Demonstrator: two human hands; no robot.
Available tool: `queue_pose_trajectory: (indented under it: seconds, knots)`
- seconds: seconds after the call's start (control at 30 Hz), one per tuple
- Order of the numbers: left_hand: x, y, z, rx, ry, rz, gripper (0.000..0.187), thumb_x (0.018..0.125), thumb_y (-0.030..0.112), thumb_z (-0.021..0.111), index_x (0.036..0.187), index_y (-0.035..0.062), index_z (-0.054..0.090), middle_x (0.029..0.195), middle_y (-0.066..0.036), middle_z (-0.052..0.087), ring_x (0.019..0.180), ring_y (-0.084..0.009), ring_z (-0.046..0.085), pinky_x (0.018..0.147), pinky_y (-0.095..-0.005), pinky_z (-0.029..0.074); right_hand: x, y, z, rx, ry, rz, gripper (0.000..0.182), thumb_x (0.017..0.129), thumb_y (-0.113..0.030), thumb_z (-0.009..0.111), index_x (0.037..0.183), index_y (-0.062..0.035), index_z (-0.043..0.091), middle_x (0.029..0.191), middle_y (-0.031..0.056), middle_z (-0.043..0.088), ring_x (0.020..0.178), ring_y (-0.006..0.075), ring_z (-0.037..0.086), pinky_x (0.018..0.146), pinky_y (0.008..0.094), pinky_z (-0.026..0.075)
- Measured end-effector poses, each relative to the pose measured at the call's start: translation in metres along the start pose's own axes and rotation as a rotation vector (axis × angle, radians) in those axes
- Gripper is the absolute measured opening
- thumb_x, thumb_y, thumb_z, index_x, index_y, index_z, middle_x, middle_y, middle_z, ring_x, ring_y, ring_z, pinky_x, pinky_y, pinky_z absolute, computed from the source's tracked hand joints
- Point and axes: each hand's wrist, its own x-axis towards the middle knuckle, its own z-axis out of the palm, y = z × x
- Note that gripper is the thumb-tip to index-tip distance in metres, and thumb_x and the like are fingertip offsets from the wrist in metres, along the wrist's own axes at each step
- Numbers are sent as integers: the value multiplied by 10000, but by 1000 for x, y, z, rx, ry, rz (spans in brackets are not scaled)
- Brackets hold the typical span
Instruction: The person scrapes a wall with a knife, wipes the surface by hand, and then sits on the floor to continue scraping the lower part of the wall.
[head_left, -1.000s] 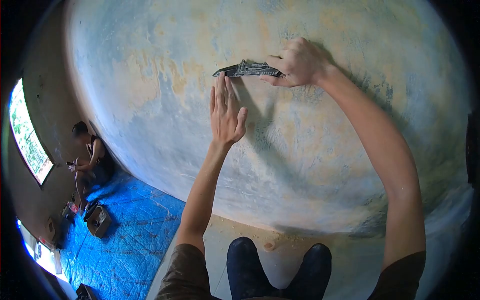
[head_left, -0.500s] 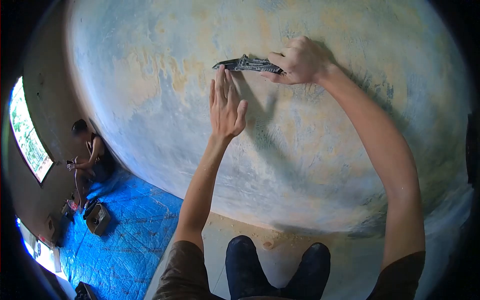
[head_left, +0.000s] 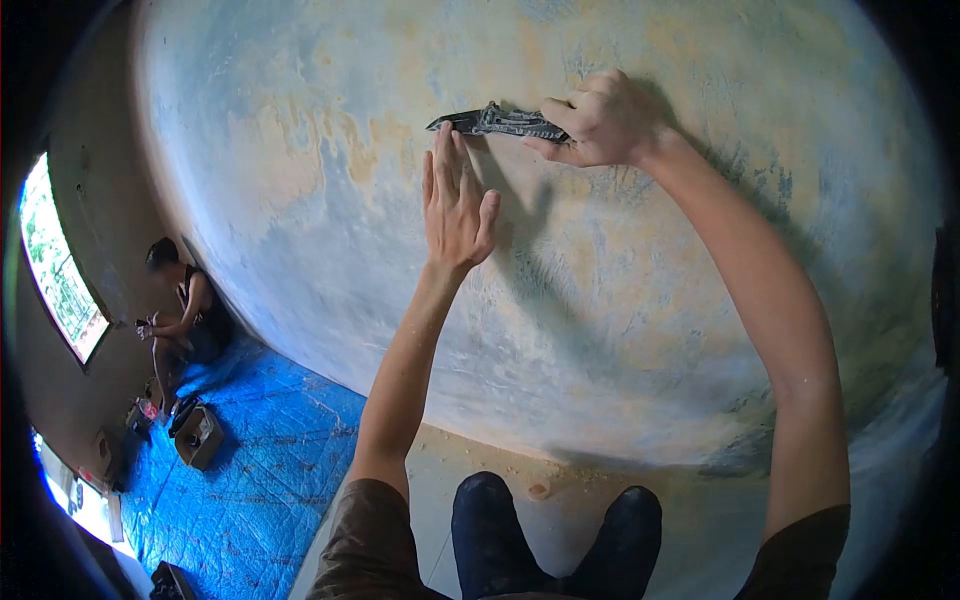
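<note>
My right hand [head_left: 605, 122] grips the handle of a dark folding knife [head_left: 510, 122], its blade pointing left against the painted wall [head_left: 370, 270]. Stretched out and nearly straight, the fingers of my left hand [head_left: 458, 210] reach up to the knife. Their tips touch the blade near its point, and the thumb stands apart. Around the blade the wall is mottled blue, grey and ochre, with uneven ochre patches to the left of the tip. My right fingers hide the rear end of the handle.
At the far left a person [head_left: 190, 310] sits against the wall on a blue tarp [head_left: 270, 430]. A box [head_left: 198, 438] of items lies on the tarp. Crumbs [head_left: 470, 455] litter the floor along the wall's foot, near my knees [head_left: 490, 520]. A window [head_left: 62, 260] is at left.
The blade tip and my left fingertips have shifted slightly upward and to the right. My right hand keeps its grip on the knife, barely moved.
</note>
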Motion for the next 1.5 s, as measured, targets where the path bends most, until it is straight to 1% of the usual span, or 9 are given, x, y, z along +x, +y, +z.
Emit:
queue_pose_trajectory:
  seconds: [0.47, 0.67, 0.87, 0.97, 1.17, 1.27, 1.37, 1.47, 1.5]
  knots:
    - [-10, -3, 5, 54, -24, 3, 787, 1058, 503, 255, 1552, -110, 250, 1644, -275, 201, 1543, -383, 196, 1249, -505, 120, -1, 3, 0, 16, -12, -18, 438, 909, -533, 648, 725, -135, 658, 428, 52, 473, 388, 255, 525, 442, 380, 464]
    - [-3, 4, -5, -47, -17, -2, 772, 1053, 486, 272, 1551, -105, 267, 1648, -264, 202, 1540, -383, 208, 1248, -508, 127, 0, 1, -6, 49, 11, -7, 389, 909, -510, 647, 799, -140, 693, 435, 52, 484, 393, 248, 540, 436, 377, 460]
    - [-15, 6, -3, -28, -43, 14, 767, 1051, 472, 272, 1553, -108, 256, 1647, -271, 197, 1544, -385, 193, 1248, -514, 121, 0, 2, -10, 56, -34, -27, 422, 896, -511, 659, 713, -132, 629, 438, 57, 489, 398, 248, 549, 437, 375, 458]
    - [-10, 6, -1, -36, -41, -2, 776, 1048, 472, 272, 1550, -120, 246, 1645, -282, 191, 1548, -390, 178, 1249, -516, 117, 0, 2, -7, 86, 52, -21, 357, 834, -402, 746, 661, -115, 622, 471, 41, 492, 394, 219, 512, 412, 356, 423]
    - [1, 4, 1, -65, -4, 6, 771, 1046, 465, 269, 1552, -116, 242, 1642, -280, 198, 1542, -391, 192, 1248, -522, 121, 4, -2, -12, 54, 93, 0, 328, 828, -392, 752, 702, -101, 669, 462, 45, 502, 399, 213, 535, 420, 352, 441]
    - [-2, 10, -8, -91, -31, 17, 774, 1050, 484, 264, 1561, -97, 243, 1642, -265, 211, 1538, -383, 206, 1247, -528, 125, -1, 2, -9, 84, 48, 16, 399, 881, -507, 669, 758, -127, 679, 438, 59, 505, 406, 247, 568, 443, 370, 470]
    - [-12, 9, -6, -71, -41, 22, 788, 1050, 514, 261, 1568, -79, 245, 1645, -251, 218, 1538, -373, 210, 1247, -532, 129, -1, 2, -11, 112, 41, 20, 396, 870, -500, 677, 746, -124, 672, 438, 61, 506, 404, 253, 565, 443, 372, 471]
    - [-9, 13, -5, -75, -38, 9, 802, 1054, 516, 263, 1550, -114, 251, 1638, -280, 206, 1541, -385, 196, 1247, -528, 128, -2, 4, -10, 109, 33, 3, 282, 798, -381, 762, 777, -104, 719, 474, 61, 526, 409, 236, 549, 430, 376, 457]
    - [-8, 14, -4, -78, -34, 2, 802, 1056, 513, 264, 1544, -124, 255, 1637, -287, 202, 1542, -389, 192, 1246, -526, 127, -1, 5, -9, 102, 47, 6, 312, 820, -424, 734, 785, -114, 718, 464, 58, 522, 405, 237, 554, 432, 373, 460]
